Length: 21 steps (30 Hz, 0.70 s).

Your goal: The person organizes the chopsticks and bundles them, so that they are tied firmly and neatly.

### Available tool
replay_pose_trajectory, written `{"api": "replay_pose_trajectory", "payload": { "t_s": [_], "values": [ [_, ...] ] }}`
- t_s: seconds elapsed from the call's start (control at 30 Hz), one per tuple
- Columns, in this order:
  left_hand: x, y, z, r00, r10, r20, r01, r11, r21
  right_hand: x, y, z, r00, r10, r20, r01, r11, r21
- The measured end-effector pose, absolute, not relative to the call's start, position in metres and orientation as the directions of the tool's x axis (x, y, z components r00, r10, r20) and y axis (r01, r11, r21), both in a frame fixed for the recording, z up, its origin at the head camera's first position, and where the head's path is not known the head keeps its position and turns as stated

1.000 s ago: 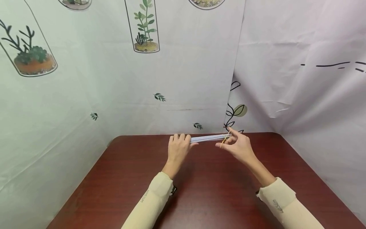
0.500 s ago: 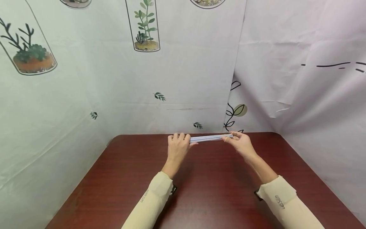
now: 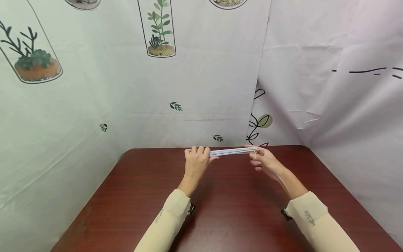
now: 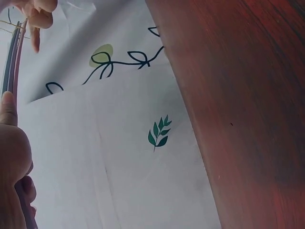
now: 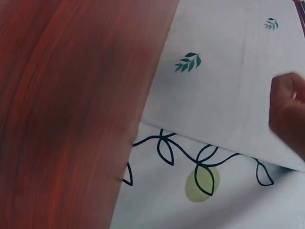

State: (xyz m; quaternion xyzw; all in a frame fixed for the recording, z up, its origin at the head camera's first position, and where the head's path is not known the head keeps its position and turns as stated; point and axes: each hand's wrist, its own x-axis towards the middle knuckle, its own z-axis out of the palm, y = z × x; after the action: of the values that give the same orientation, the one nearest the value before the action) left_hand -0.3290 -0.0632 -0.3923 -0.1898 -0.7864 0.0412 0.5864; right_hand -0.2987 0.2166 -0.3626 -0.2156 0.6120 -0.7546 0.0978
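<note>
A bundle of slim, pale sticks (image 3: 231, 151) is held sideways above the far end of the table. My left hand (image 3: 196, 164) grips its left end, fingers wrapped over the top and thumb along the underside. At the bundle's right end, my right hand (image 3: 267, 161) holds a thin yellow rubber band (image 3: 255, 154), which loops about the stick ends. In the left wrist view the sticks (image 4: 11, 67) look dark, one of them reddish, and the band (image 4: 9, 26) crosses their tips beside the right hand's fingers (image 4: 40, 19). The right wrist view shows only part of the right hand (image 5: 288, 105).
Below both hands lies a dark red wooden table (image 3: 226, 210) with rounded far corners. White cloth (image 3: 204, 87) printed with leaves and potted plants hangs behind it and on both sides, close to the table edges.
My right hand has drawn the stretched band onto the right end of the sticks and turned, its fingers shifting around the band. The left hand and the bundle stay nearly still.
</note>
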Motion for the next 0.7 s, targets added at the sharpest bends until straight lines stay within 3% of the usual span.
{"api": "replay_pose_trajectory", "payload": {
  "t_s": [0.17,0.37,0.6,0.7],
  "values": [
    [-0.327,-0.064,-0.392,-0.238,0.362,0.901,0.269,0.916,-0.297,-0.3,0.221,-0.366,-0.825,-0.495,0.274,-0.173,-0.24,-0.955],
    [-0.324,-0.064,-0.389,-0.23,0.394,0.89,0.288,0.901,-0.324,-0.301,0.22,-0.364,-0.846,-0.457,0.273,-0.219,-0.168,-0.961],
    [-0.32,-0.063,-0.386,-0.285,0.409,0.867,0.285,0.9,-0.331,-0.301,0.215,-0.351,-0.891,-0.344,0.296,-0.375,0.19,-0.907],
    [-0.32,-0.063,-0.385,-0.305,0.4,0.864,0.276,0.906,-0.322,-0.299,0.212,-0.347,-0.867,-0.315,0.386,-0.479,0.318,-0.818]
  ]
}}
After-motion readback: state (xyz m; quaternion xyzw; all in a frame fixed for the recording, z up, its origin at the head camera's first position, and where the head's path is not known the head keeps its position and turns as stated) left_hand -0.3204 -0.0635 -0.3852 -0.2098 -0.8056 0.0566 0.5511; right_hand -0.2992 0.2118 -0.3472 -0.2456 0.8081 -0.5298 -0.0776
